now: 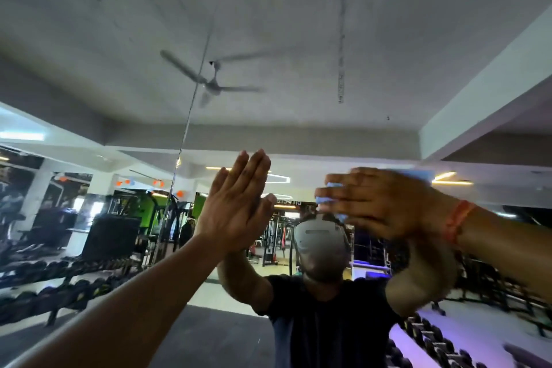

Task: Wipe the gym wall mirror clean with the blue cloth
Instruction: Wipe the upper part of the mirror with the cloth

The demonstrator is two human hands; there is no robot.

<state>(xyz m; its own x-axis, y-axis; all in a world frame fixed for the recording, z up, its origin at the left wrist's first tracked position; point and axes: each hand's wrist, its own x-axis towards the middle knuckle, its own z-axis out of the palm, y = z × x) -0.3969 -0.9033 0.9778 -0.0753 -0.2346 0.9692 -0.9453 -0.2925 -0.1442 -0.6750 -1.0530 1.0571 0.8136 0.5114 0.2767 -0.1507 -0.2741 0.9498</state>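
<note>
Mirror (298,39) fills nearly the whole head view; everything below is placed relative to it. Left hand (236,203) flat on the glass, fingers straight and held together, pointing up, palm meeting its own reflection just right of the vertical panel seam (191,104). Right hand (385,206) is also at the glass, to the right of the left one and at about the same height, fingers extended sideways toward the left hand, pressing the blue cloth (331,197) against the mirror. Cloth is mostly hidden under the hand: blue shows between the fingertips and as a strip above the knuckles. Right hand is motion-blurred, so probably flat-pressing rather than pinching, can't confirm. Red thread band (458,219) on the right wrist. In the reflection: person in a black T-shirt with a grey headset (322,233), directly below the cloth; ceiling fan (209,81) high up, crossing the seam; dumbbell rack (59,287) at lower left.
</note>
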